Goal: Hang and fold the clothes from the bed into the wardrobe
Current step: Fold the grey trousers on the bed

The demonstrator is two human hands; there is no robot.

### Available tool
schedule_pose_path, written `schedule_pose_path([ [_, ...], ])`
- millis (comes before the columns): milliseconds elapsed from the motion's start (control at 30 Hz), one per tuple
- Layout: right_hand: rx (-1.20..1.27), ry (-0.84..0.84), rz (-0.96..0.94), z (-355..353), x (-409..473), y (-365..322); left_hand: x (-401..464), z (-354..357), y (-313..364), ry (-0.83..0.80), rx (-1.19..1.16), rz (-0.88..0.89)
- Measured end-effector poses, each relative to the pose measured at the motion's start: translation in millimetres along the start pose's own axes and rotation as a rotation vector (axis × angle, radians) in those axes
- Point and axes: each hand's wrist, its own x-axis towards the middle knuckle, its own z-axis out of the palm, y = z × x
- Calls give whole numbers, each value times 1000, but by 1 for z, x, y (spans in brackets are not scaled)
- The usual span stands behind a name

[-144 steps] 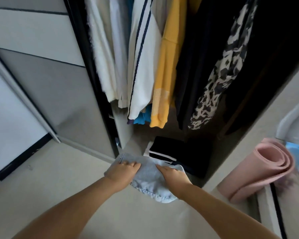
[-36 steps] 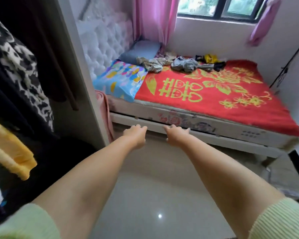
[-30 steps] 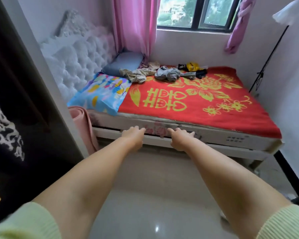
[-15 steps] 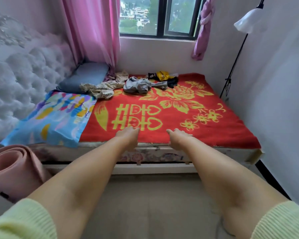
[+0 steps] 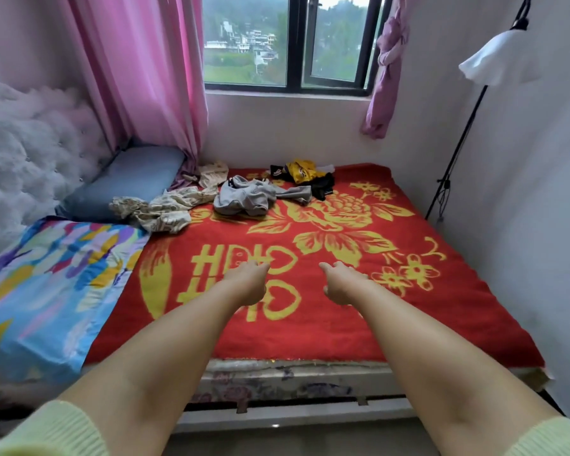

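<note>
Left hand [image 5: 248,282] and right hand [image 5: 342,283] loosely curled, empty, above the bed [image 5: 425,311]; grey garment [image 5: 248,199], cream garment [image 5: 165,209] and yellow-black clothes [image 5: 305,176] remain unsorted.

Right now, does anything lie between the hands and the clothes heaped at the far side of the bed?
Nothing visible: only bare red blanket separates the left hand and right hand from the clothes.

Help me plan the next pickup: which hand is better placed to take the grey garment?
Left, probably. The grey garment lies nearly straight beyond the left hand; the right hand is farther across. Both hold nothing.
</note>
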Motion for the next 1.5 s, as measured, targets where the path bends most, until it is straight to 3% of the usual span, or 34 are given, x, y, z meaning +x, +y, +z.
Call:
schedule_pose_path([
  [267, -44, -58, -39, -55, 159, 50, 140, -25, -5, -5, -111, -128],
  [500, -34, -200, -119, -34, 267, 22, 233, 11, -40, -150, -183, -279],
  [800, 41, -277, -33, -42, 425, -12, 400, 11, -111, -219, -171, -189],
  [1067, 65, -276, -97, -45, 550, -43, 532, 16, -135, -184, -150, -127],
  [1300, 160, -311, -118, 45, 661, -39, 609, 98, -143, -184, -141, -129],
  [1433, 193, -304, -131, 125, 710, -37, 658, 138, -159, -77, -124, -165],
  [1500, 136, -210, -173, 168, 716, -35, 681, 157, -168, -20, -41, -155],
])
